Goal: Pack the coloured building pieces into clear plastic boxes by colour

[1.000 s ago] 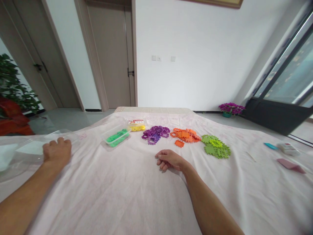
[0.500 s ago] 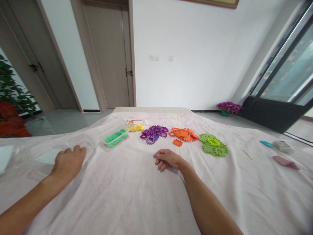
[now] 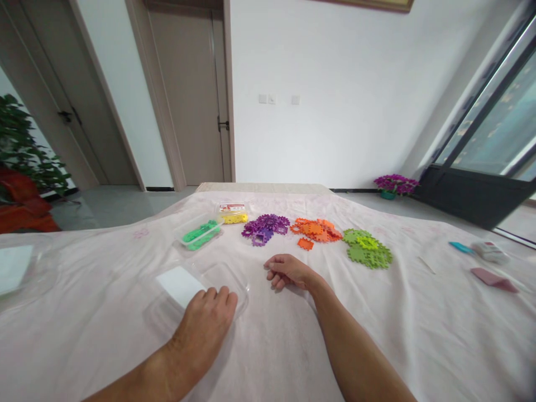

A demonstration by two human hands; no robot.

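- Left hand (image 3: 209, 324): fingers bent over the near right part of a shallow clear plastic container (image 3: 221, 272), gripping it; thumb hidden, so can't tell how tight.
- Right hand (image 3: 288, 272): loosely half-curled, nothing visible in it, resting on the pale pink cloth (image 3: 272, 352).
- Container: near side of the cloth, front and left of the right hand, not touching it. White rectangle (image 3: 179, 285) shows in it. Can't tell if its base is flat on the cloth.
- Second clear plastic container (image 3: 48, 273) at far left, well apart from the left hand.
- Beyond the gripped container: clear plastic tray (image 3: 178, 240) of green plastic pieces (image 3: 201, 237); just behind it, clear box with printed label (image 3: 231, 207), yellow pieces (image 3: 235, 219) inside.
- Past the right hand, left to right: purple notched plastic pieces (image 3: 268, 224), orange notched plastic pieces (image 3: 318, 230), lime-green notched plastic pieces (image 3: 368, 254), all piled on the cloth.
- Single orange square piece (image 3: 305, 244) just in front of the orange pile.
- Far right: blue item (image 3: 461, 247), white packet (image 3: 491, 252), folded pink piece (image 3: 494, 279).
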